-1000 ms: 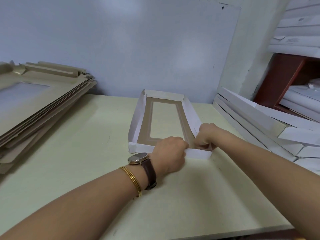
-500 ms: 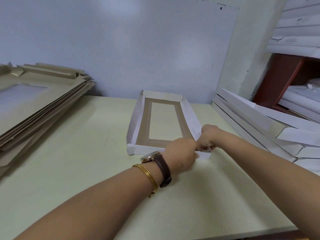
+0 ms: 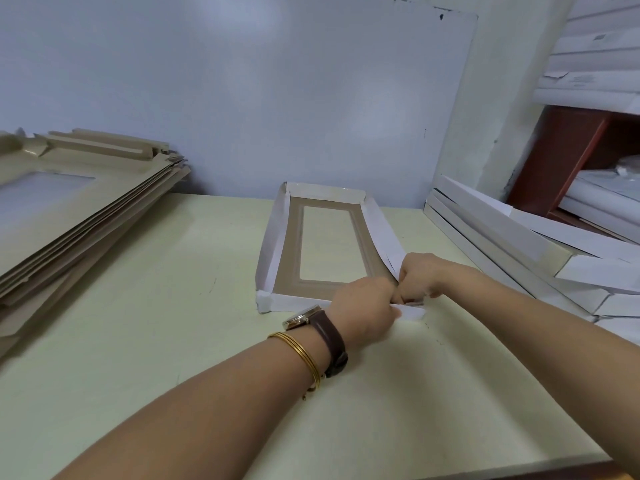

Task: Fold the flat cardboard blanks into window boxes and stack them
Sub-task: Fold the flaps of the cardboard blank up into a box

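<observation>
A partly folded window box (image 3: pixel 277 237) lies on the pale table (image 3: pixel 156 323), white walls raised around a brown inside with a clear window. My left hand (image 3: pixel 363 306), with a watch and gold bangles at the wrist, pinches the near wall at the box's near right corner. My right hand (image 3: pixel 420 278) grips the right wall's end at that same corner, fingers curled. The two hands touch and hide the corner itself. A stack of flat brown blanks (image 3: pixel 79 209) lies at the left. Folded white boxes (image 3: pixel 512 237) are piled at the right.
A light blue wall (image 3: pixel 277 98) stands just behind the table. At the far right a red-brown shelf (image 3: pixel 561 154) holds more white boxes. The table's front edge (image 3: pixel 519 467) runs along the bottom right.
My left hand has slid right along the near wall to the near right corner, meeting my right hand. The box has shifted slightly.
</observation>
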A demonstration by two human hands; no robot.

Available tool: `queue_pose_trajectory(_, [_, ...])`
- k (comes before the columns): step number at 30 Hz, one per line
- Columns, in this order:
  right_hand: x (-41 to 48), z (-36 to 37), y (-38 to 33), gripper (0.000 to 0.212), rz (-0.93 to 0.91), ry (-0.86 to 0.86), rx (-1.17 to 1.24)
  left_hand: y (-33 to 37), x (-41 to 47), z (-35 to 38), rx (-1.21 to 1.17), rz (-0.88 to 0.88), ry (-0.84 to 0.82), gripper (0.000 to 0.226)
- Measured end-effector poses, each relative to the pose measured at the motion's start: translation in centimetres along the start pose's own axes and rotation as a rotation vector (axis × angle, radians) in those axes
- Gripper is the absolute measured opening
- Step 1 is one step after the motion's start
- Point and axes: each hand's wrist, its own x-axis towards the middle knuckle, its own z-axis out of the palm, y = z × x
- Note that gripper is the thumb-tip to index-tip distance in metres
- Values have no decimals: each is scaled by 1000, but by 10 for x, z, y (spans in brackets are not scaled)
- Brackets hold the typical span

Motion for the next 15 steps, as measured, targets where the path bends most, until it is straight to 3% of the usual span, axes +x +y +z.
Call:
queue_pose_trajectory(9, [-9, -4, -1, 7, 19, 12, 126, 4, -1, -5, -28, -32, -52, 13])
queue_pose_trajectory(15, [-10, -5, 8, 16, 3, 6, 324, 4, 1, -7, -48, -35, -65, 37])
